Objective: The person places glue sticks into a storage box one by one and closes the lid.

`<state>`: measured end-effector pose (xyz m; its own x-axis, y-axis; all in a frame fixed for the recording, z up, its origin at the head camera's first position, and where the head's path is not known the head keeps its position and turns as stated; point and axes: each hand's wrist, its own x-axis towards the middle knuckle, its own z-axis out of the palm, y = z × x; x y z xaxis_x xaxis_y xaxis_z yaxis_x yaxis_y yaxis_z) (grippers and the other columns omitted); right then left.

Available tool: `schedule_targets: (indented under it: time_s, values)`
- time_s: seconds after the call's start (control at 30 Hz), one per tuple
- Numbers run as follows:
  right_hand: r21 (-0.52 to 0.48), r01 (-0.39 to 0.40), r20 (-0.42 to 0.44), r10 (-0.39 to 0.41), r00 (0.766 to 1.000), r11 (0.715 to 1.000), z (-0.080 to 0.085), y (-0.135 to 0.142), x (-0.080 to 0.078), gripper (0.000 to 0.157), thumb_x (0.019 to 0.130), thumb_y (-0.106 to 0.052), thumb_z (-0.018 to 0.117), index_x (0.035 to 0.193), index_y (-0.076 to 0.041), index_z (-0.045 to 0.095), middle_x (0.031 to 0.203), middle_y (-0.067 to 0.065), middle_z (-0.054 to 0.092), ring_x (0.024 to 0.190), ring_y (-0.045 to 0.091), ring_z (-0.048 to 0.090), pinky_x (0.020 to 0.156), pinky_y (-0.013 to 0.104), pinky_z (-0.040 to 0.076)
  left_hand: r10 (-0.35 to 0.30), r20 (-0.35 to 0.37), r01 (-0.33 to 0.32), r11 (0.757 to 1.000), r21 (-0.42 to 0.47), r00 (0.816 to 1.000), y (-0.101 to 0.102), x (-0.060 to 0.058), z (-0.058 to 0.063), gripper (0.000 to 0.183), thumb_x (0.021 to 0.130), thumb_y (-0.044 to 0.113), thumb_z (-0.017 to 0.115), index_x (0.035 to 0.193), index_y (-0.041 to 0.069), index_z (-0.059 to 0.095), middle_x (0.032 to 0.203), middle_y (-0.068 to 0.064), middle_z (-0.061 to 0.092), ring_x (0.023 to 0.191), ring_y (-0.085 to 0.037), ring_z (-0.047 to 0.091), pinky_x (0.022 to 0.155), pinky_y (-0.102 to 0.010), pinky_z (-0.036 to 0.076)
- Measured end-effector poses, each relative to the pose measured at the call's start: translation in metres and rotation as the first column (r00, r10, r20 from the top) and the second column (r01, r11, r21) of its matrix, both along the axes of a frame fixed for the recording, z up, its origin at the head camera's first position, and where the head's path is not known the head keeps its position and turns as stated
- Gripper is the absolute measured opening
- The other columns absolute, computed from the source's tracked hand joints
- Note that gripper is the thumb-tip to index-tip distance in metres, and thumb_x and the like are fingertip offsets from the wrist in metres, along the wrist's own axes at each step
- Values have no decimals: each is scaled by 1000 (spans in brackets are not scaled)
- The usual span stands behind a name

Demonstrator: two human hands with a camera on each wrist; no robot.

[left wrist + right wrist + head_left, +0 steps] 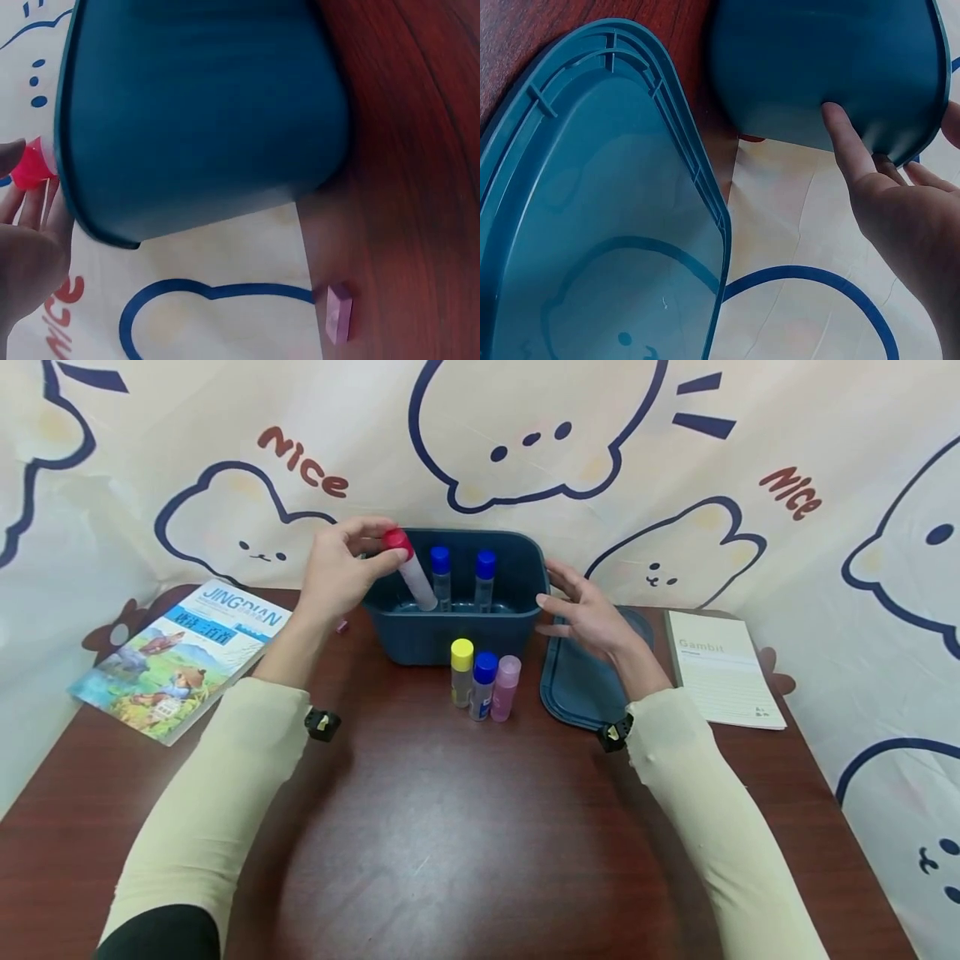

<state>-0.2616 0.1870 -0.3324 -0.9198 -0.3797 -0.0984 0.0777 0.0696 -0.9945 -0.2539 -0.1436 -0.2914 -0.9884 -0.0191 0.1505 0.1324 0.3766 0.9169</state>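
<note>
A dark blue plastic bin (450, 639) stands at the back of the table. Over its left end my left hand (341, 564) pinches the red cap of a glue stick (416, 578), whose pale tube leans down into the bin. The cap (31, 165) shows past the rim in the left wrist view. Two blue-capped glue sticks (441, 578) (485, 581) stand inside. My right hand (588, 614) touches the bin's right end with extended fingers; one fingertip (836, 116) rests on the outer wall. In front stand a yellow-capped glue stick (462, 675), a blue-capped one (483, 687) and a pink one (506, 689).
The bin's blue lid (581, 681) lies to the right, beside a notepad (720, 668). A picture-covered book (183, 652) lies at the left. A small pink block (339, 313) sits near the bin's left end. A printed cloth (525, 468) hangs behind.
</note>
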Motion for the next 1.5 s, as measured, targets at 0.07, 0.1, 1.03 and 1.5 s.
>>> schedule_targets:
  time_s: [0.07, 0.1, 1.03, 1.5]
  values:
    - [-2, 0, -1, 0, 1000, 1000, 0, 0, 0, 63, 106, -12, 52, 162, -17, 23, 166, 7, 22, 146, 36, 33, 102, 58, 47, -13, 15, 13, 1000, -3, 1000, 3, -4, -1, 45, 93, 26, 75, 136, 15, 65, 133, -6, 62, 120, -22, 57, 98, -34, 53]
    - [-6, 1, -2, -1, 1000, 1000, 0, 0, 0, 63, 106, -11, 52, 162, -17, 24, 165, 7, 23, 145, 36, 34, 102, 58, 48, -21, 19, 21, 1000, -10, 1000, 5, -6, -2, 45, 94, 25, 75, 136, 14, 65, 132, -7, 63, 120, -22, 57, 98, -34, 53]
    - [-11, -3, 10, 3, 1000, 1000, 1, 0, 0, 63, 107, -10, 51, 162, -16, 22, 166, 7, 22, 146, 37, 32, 102, 57, 47, -175, 283, 222, 964, -144, 943, 27, -42, -4, 36, 92, 7, 75, 125, -1, 62, 124, -17, 60, 108, -28, 60, 93, -32, 56]
    - [-5, -8, 12, 8, 1000, 1000, 0, 1, 0, 64, 107, -10, 51, 163, -16, 21, 167, 6, 20, 147, 34, 32, 105, 58, 45, -162, 316, 250, 932, -262, 935, 30, -40, -5, 35, 93, 9, 74, 125, -1, 62, 124, -19, 61, 109, -32, 55, 95, -37, 53]
